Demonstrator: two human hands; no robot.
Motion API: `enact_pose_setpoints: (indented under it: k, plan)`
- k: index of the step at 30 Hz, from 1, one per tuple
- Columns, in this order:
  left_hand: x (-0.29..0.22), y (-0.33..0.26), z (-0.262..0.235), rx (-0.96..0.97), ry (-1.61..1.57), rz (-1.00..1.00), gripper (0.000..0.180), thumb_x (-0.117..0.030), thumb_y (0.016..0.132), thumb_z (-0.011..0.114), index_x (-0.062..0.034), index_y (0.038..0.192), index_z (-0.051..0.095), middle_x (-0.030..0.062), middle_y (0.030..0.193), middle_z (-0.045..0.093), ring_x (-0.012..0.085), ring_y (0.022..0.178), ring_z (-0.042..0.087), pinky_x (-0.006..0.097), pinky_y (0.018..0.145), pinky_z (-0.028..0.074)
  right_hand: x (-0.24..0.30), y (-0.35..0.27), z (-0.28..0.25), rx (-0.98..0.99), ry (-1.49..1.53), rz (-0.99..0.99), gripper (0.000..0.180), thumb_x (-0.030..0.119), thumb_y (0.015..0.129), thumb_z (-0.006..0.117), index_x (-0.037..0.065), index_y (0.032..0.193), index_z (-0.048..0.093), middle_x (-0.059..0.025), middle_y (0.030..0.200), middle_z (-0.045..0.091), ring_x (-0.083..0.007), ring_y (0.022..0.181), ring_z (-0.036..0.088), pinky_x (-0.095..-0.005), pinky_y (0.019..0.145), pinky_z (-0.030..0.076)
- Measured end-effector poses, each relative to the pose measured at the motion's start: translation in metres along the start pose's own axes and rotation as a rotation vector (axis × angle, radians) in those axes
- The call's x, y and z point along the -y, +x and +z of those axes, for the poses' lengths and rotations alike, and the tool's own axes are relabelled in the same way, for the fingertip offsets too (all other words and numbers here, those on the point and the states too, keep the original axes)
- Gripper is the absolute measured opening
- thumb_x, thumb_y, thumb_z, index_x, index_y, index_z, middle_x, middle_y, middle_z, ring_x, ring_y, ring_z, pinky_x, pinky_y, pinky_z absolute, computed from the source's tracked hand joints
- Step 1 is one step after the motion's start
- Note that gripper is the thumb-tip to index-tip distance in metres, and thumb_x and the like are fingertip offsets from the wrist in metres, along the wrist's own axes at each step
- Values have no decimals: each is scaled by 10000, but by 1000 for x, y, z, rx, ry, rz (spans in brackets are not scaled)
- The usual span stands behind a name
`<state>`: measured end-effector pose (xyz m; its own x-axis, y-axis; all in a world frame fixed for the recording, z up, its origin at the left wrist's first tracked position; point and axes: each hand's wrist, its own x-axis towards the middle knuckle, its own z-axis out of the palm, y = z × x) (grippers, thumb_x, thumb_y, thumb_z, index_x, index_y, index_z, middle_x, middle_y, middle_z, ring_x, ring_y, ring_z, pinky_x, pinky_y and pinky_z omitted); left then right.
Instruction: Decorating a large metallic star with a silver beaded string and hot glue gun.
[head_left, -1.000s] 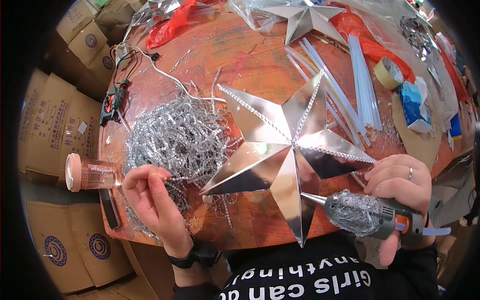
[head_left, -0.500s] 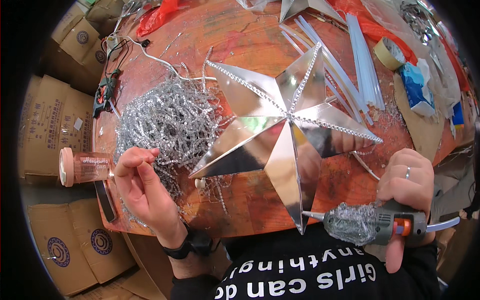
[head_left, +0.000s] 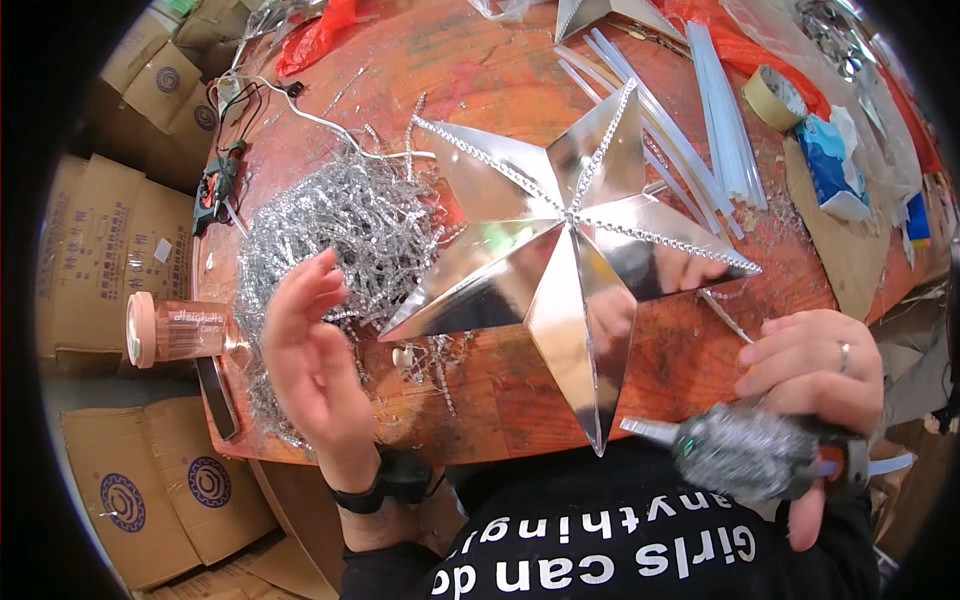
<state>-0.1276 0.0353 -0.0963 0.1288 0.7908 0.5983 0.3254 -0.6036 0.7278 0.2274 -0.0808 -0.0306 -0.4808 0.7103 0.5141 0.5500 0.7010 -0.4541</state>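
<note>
A shiny silver star (head_left: 585,300) with folded points lies on the table in front of me, one point toward my body. Rhinestone trim lines the ridges of its upper points and right point, meeting at the centre. My left hand (head_left: 318,350) is raised with fingers loosely extended, holding nothing, over the edge of a tangled heap of silver rhinestone chain (head_left: 345,235). In my right hand (head_left: 820,375) is a hot glue gun (head_left: 745,450), its body wrapped in clear film. The gun's nozzle is just right of the star's near tip, apart from it.
Translucent glue sticks (head_left: 725,125) lie beyond the star, near a tape roll (head_left: 775,102) and a blue tissue pack (head_left: 832,170). At the left edge sit a pink-lidded bottle (head_left: 180,330), a phone (head_left: 216,400) and another glue gun (head_left: 215,190). Cardboard boxes (head_left: 115,260) stand beyond that edge.
My left hand has gone from curled fingers to extended ones, shifting slightly right. The glue gun has moved right, its nozzle away from the star's near tip.
</note>
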Motion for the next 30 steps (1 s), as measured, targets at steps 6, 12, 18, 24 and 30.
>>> enact_pose_setpoints:
  k: [6, 12, 18, 24, 30]
  plan:
    - [-42, 0, 5, 419, 336, 223, 294, -175, 782, 828, -62, 1047, 766, 66, 1010, 679, 263, 856, 639, 371, 734, 506, 7, 4, 1, -291, -105, 106, 1003, 949, 590, 587, -16, 861, 593, -140, 765, 665, -321, 781, 698, -450, 783, 570]
    - [-61, -15, 21, 626, 8, 253, 315, 50, 701, 758, -37, 1000, 711, 86, 996, 671, 278, 875, 665, 360, 735, 554, 3, 21, -4, -155, -238, 30, 1035, 967, 521, 584, -29, 804, 566, -136, 734, 627, -312, 663, 650, -421, 692, 559]
    - [-58, -24, 29, 644, -242, 203, 245, 54, 630, 648, -49, 852, 623, 80, 875, 625, 285, 732, 620, 371, 637, 518, -4, 37, 8, -151, -335, 143, 982, 935, 513, 624, -12, 771, 582, -115, 724, 610, -302, 643, 635, -368, 602, 496]
    - [-56, -25, 30, 672, -269, 226, 242, 19, 677, 723, -21, 897, 629, 91, 881, 606, 270, 773, 631, 354, 700, 544, -10, 42, 13, -161, -384, 126, 963, 933, 537, 624, -2, 767, 580, -101, 706, 604, -290, 633, 634, -364, 599, 487]
    - [-57, -24, 34, 733, -294, 225, 252, -25, 726, 745, -23, 946, 623, 97, 930, 603, 274, 838, 627, 356, 740, 545, -7, 39, 12, -125, -439, 161, 955, 957, 555, 592, 18, 722, 548, -87, 670, 579, -275, 602, 606, -364, 576, 459]
